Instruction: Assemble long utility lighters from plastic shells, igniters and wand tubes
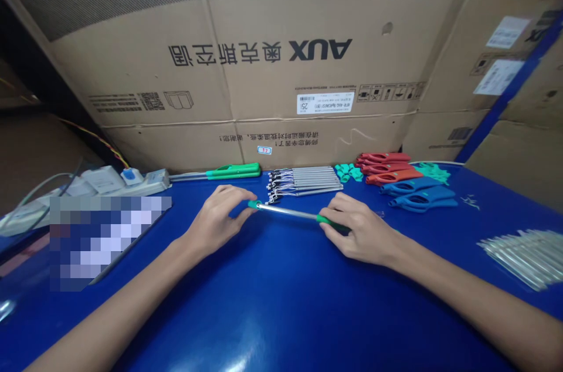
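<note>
My right hand (358, 225) is closed around the green handle of a long-necked lighter (285, 212), its silver tube pointing left. Fingers cover most of that handle. At the tube's far end, my left hand (220, 216) pinches a small green plastic piece (254, 204). The piece meets or nearly meets the tube tip; I cannot tell whether it is around it. Behind the lighter lies a row of metal rods with wires (312, 178). Small green plastic pieces (349, 172) are heaped to their right.
Green-handled lighters (233, 171) lie at the back left, near a power strip (105, 181). Red handles (382, 163) and blue handles (422, 193) are at the back right. Silver tubes (528, 254) lie far right. A large cardboard sheet (264, 20) stands behind the blue table (264, 301).
</note>
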Tool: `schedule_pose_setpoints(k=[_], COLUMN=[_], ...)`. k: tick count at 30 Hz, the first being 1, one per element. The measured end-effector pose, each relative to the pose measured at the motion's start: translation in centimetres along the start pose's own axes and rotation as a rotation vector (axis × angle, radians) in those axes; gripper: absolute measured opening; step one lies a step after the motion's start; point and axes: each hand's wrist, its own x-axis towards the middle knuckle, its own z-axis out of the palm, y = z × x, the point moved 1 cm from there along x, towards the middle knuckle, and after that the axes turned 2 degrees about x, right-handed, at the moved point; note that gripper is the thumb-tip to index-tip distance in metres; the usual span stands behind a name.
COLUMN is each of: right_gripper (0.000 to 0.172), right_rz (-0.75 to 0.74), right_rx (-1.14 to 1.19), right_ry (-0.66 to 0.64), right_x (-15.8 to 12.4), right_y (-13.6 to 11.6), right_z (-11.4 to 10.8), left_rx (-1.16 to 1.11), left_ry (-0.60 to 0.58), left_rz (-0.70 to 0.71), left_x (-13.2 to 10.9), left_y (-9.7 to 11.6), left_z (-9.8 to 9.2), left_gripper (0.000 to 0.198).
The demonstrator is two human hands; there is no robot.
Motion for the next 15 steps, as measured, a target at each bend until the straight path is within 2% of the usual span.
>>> schedule_pose_setpoints(k=[6,15], right_gripper=[0.024,0.024], right_rz=[0.006,-0.041], right_rx=[-0.001,-0.017], right_ry=[-0.030,-0.027], right_x=[-0.05,-0.19], right_y=[-0.27,-0.44], right_z=[0.04,0.20], left_rx=[-0.101,-0.291], left_ry=[-0.061,-0.107], left_rz=[0.038,-0.217], left_x=[0.23,-0.14], left_y=[0.64,1.03], left_z=[0.06,0.61], left_gripper=[0.007,0.009])
